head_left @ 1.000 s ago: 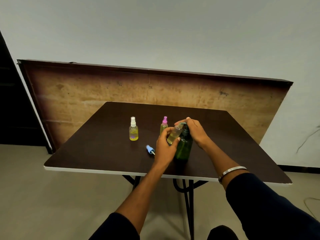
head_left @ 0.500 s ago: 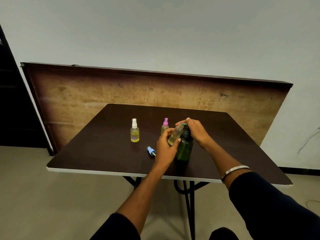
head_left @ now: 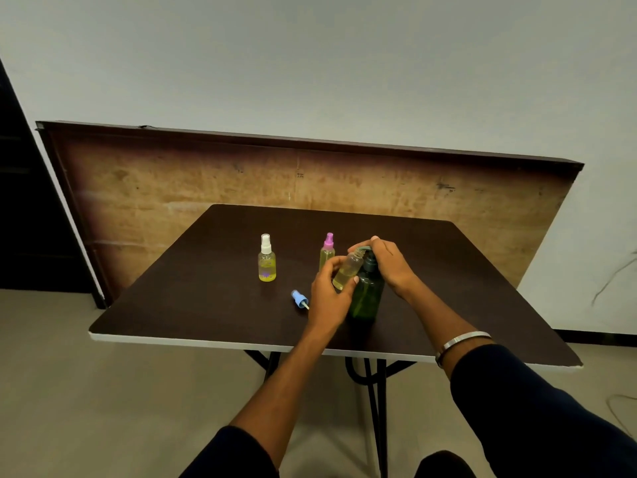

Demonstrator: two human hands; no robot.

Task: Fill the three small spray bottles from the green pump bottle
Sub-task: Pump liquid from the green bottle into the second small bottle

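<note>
Green pump bottle (head_left: 366, 295): our right hand (head_left: 389, 262) presses its pump, our left hand (head_left: 329, 294) grips the uncapped third bottle (head_left: 348, 272), partly filled; left of our hands, two capped bottles (head_left: 266, 258) look filled.

The left hand (head_left: 327, 294) tilts an uncapped spray bottle (head_left: 346, 273) at the green pump bottle (head_left: 367, 298), right hand (head_left: 387, 262) on its pump.

No readable text, purple mark on white-capped bottle (head_left: 266, 262) perhaps a label
</note>
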